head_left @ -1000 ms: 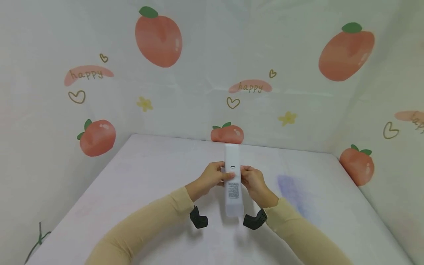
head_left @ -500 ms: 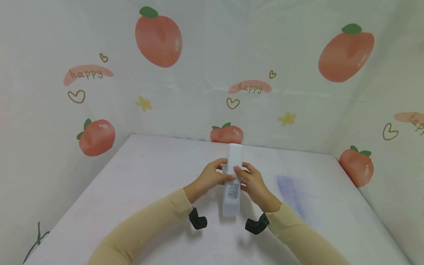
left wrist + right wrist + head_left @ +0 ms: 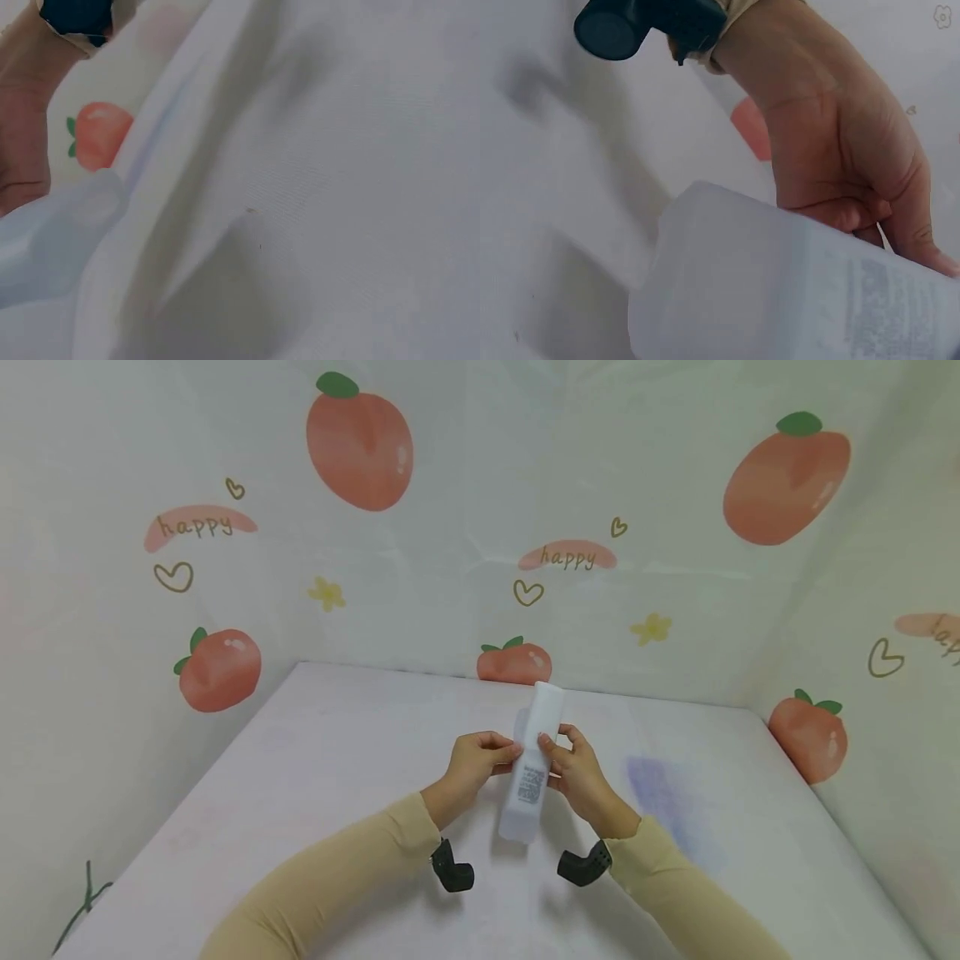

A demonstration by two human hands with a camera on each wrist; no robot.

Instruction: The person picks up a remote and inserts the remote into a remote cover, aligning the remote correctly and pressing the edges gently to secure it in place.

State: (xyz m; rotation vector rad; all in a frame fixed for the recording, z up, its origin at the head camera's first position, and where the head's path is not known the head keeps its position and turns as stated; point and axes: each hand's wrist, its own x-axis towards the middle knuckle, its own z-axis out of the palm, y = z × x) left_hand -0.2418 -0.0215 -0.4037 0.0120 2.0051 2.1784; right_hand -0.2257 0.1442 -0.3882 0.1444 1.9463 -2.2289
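A long white box-shaped plastic device (image 3: 534, 743) with a printed label and a translucent lower end is held tilted above the table, its top leaning right. My left hand (image 3: 468, 772) pinches its left edge between thumb and curled fingers, just below a greyer strip (image 3: 521, 725) showing along that side. My right hand (image 3: 587, 772) grips the right side, thumb on the front and fingers around the back. In the right wrist view, the left hand (image 3: 840, 127) shows beyond the translucent end (image 3: 720, 262). The left wrist view catches part of the right hand (image 3: 22, 150) behind the device (image 3: 60, 232).
A white cloth covers the table (image 3: 337, 735), with a purple smudge (image 3: 660, 793) to the right. Fruit-printed sheets (image 3: 450, 485) form the walls. Dark wrist mounts (image 3: 454, 870) hang under both wrists. A green cord (image 3: 88, 893) is at the left edge.
The device has tipped, its top swinging right. My left thumb has left its front for the left edge, where a greyer strip appears. My right thumb has come onto the front.
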